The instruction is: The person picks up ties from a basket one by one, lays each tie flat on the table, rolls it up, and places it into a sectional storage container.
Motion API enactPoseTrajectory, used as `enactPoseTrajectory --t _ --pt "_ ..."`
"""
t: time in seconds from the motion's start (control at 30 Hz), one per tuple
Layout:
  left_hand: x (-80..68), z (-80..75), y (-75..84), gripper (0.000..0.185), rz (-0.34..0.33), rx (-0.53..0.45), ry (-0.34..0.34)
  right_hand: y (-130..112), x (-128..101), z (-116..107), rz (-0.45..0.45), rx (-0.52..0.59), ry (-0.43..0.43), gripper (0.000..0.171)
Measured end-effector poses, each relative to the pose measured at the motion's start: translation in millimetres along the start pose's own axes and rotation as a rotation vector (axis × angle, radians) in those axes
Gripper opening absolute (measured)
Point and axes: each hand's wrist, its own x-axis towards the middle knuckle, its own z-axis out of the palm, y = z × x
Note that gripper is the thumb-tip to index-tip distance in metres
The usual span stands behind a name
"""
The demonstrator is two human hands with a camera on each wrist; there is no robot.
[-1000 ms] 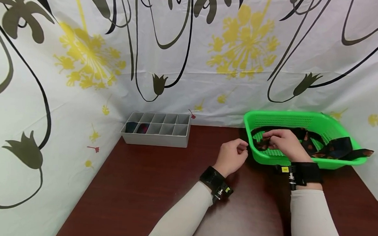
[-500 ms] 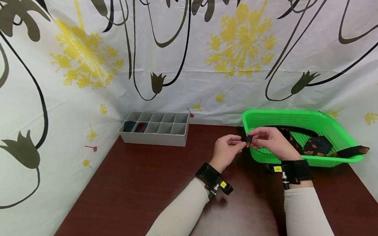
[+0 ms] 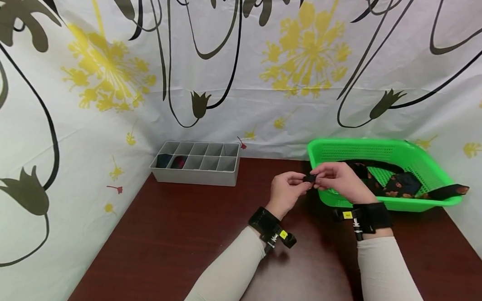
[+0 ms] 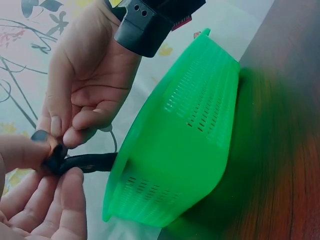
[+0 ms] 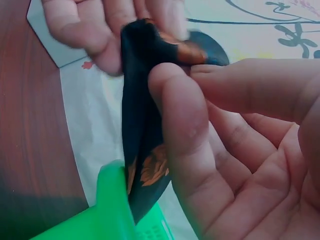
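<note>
Both hands are up off the table and meeting in the middle, fingertip to fingertip. The right hand has its thumb and forefinger pinched on the narrow end of a dark tie with orange markings, the other fingers loosely bent behind. The left hand comes in from the other side, fingers curled, and pinches that same end, so the tip of the tie sits squeezed between the two hands.

From the right wrist view the cloth folds over the thumb and hangs down towards a green rim below. From the left wrist view the tie runs as a thin dark strip from the fingers straight to the side of the green basket, which stands just beyond both hands.

Follow the tie away from the right hand: it trails back over the basket's near wall, bunches in a heap inside, and its far end pokes out over the rim on the side away from the hands.

Beyond the left hand, well apart and back against the flowered curtain, stands a grey divided box with something dark in its farthest compartments. Under both forearms, the reddish-brown table
</note>
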Motion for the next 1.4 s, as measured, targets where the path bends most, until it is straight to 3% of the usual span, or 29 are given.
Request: enactPoseTrajectory --t 0.1,0.23,0.33,0.47,0.57,0.67,0.8,0.93,1.07,1.27,1.4 --pt "0.8 -2.6 2.4 0.016 0.014 0.082 0.018 2.4 1.3 1.3 -0.006 -0.102 0.022 0.033" --pt "2.5 -8.1 9.2 0.013 0.035 0.174 0.007 8.0 2.4 4.1 0.010 -0.391 0.089 0.046" --pt "3.2 -13.0 19.1 0.013 0.037 0.132 -0.061 10.3 4.7 8.2 0.011 -0.542 0.135 0.053" --pt "2.9 -21.1 35.3 0.018 0.061 0.017 -0.137 9.7 8.4 14.5 -0.037 -0.565 0.155 0.058" --pt "3.7 -31.7 48.0 0.021 0.106 -0.021 -0.152 7.4 9.2 17.9 -0.064 -0.530 0.158 0.046" --pt "7.6 -51.2 59.6 0.021 0.138 -0.020 -0.155 4.8 8.1 19.3 -0.087 -0.527 0.198 0.033" --pt "12.1 -89.4 71.5 0.020 0.149 0.035 -0.152 3.0 6.7 19.0 -0.167 -0.567 0.294 0.026" --pt "13.6 -126.5 75.6 0.019 0.141 0.088 -0.092 4.7 5.7 15.6 -0.218 -0.605 0.354 0.024" --pt "15.2 -153.3 72.0 0.019 0.111 0.143 -0.004 4.2 2.8 11.5 -0.215 -0.627 0.363 0.026" --pt "14.1 -176.1 58.7 0.019 0.059 0.283 0.088 2.5 1.8 9.2 -0.208 -0.683 0.368 0.023" --pt "9.7 -189.5 60.8 0.019 0.065 0.255 0.178 4.0 1.7 8.2 -0.201 -0.701 0.396 0.022"
